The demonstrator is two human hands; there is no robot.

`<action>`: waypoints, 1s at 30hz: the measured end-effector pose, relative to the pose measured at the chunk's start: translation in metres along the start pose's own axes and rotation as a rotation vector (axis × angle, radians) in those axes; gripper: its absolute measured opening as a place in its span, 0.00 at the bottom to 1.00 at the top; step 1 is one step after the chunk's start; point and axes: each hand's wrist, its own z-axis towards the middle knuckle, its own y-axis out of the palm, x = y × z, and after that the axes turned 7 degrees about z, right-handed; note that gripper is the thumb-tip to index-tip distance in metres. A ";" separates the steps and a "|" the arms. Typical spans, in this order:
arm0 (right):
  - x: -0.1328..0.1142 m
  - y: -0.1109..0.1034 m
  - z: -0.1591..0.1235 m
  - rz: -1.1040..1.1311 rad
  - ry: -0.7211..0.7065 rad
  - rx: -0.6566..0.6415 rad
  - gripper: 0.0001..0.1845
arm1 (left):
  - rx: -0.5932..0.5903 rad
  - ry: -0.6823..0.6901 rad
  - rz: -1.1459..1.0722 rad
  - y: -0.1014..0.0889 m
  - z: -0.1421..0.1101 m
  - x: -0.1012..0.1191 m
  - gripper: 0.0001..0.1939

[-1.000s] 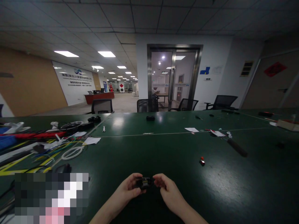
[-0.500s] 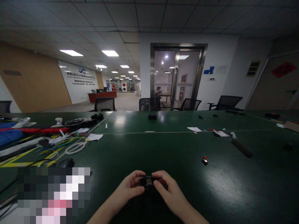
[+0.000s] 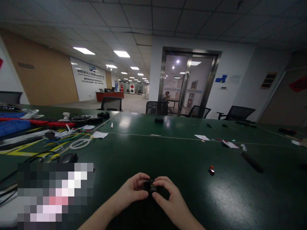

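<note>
Near the front of the green table (image 3: 124, 153), a small black object (image 3: 150, 186) sits between my two hands. Its kind is too dark and small to make out. My left hand (image 3: 135, 188) grips its left side, thumb below and fingers curled over the top. On the other side, the thumb and fingertips of my right hand (image 3: 166, 191) pinch its right end. The fingers hide part of it. Off to the right lies a small red and silver piece (image 3: 211, 170), apart from both hands.
Cables, a white coil (image 3: 80, 143), a black computer mouse (image 3: 68, 157) and blue trays (image 3: 16, 127) crowd the left. A dark-handled tool (image 3: 251, 162) and papers (image 3: 230, 144) lie right. A black box (image 3: 159, 120) stands farther back. A person (image 3: 167, 95) is behind the glass door.
The view has tilted and shifted a little. My right hand has moved slightly left, closer to my left hand, around the small black object. Both hands keep their hold.
</note>
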 end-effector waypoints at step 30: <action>0.011 -0.024 0.006 0.159 -0.028 0.295 0.18 | 0.008 -0.024 0.049 0.001 -0.003 0.002 0.22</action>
